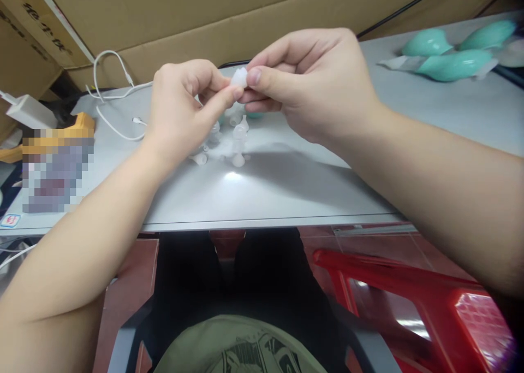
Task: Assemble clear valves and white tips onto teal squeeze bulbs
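Note:
Between my two hands, raised over the table, is a small whitish translucent plastic piece (pixel 239 78). My left hand (pixel 192 97) pinches its left side between thumb and fingers. On its right side, the thumb and fingers of my right hand (pixel 307 83) close on the same piece. Below the hands, several translucent plastic parts (pixel 239 138) stand or lie on the grey table (pixel 266 198). One small cone-like part (pixel 200 158) lies to their left. Some parts and a bit of teal are partly hidden behind my hands.
Teal bulb-shaped items (pixel 454 64) with clear ends lie at the back right. White cables (pixel 117 97), a white charger (pixel 33 111) and a yellow-edged object (pixel 84 124) are at the left. Cardboard (pixel 204 18) lines the back. A red plastic stool (pixel 393 274) stands below right.

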Demonstrator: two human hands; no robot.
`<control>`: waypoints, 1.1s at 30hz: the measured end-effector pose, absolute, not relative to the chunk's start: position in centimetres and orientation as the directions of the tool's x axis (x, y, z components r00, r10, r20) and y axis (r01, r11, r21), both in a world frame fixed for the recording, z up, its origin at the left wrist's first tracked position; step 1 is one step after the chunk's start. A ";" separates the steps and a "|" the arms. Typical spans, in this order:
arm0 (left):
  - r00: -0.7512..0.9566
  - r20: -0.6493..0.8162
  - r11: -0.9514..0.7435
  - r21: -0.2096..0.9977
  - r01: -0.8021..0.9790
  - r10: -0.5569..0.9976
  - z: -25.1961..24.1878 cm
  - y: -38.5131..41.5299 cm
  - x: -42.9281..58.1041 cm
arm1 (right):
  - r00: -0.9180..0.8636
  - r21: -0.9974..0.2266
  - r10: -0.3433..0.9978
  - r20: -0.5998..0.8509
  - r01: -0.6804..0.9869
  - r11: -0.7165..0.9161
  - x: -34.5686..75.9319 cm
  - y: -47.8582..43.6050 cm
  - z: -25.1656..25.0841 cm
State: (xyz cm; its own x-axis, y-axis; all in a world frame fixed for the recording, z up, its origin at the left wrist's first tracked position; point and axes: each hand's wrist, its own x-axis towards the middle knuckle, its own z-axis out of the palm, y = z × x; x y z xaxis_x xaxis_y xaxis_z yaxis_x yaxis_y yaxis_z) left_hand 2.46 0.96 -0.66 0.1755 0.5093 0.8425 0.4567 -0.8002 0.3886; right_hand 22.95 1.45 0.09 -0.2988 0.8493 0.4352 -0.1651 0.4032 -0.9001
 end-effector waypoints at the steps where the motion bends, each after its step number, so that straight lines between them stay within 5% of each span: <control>1: 0.188 0.847 -0.809 0.375 0.451 0.498 -0.7 0.9 2.4 | -0.321 -0.917 0.861 0.396 -0.184 0.353 23.1 1.5 0.2; 7: 0.228 0.870 -0.848 0.314 0.426 0.437 -0.8 1.0 2.3 | -0.387 -0.956 0.885 0.259 -0.232 0.179 23.5 1.9 0.5; 16: 0.254 0.817 -0.810 0.371 0.454 0.517 -0.6 0.1 2.4 | -0.279 -0.889 0.845 0.455 -0.081 0.451 23.4 1.4 0.7; 22: 0.234 0.782 -0.771 0.429 0.470 0.577 -0.7 -0.2 2.7 | -0.310 -0.903 0.851 0.424 -0.071 0.424 23.8 1.6 1.0; 33: 0.299 0.740 -0.723 0.349 0.596 0.603 -0.8 -0.4 3.0 | -0.332 -0.892 0.848 0.413 0.041 0.450 23.8 2.0 0.9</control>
State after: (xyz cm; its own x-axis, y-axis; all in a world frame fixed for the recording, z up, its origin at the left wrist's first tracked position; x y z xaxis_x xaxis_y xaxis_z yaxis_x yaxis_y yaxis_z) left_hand 2.99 -0.42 -0.78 0.2987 0.6032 0.7395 0.5956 -0.7233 0.3495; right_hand 23.83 2.00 0.92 -0.3320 0.8481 0.4129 0.0409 0.4503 -0.8920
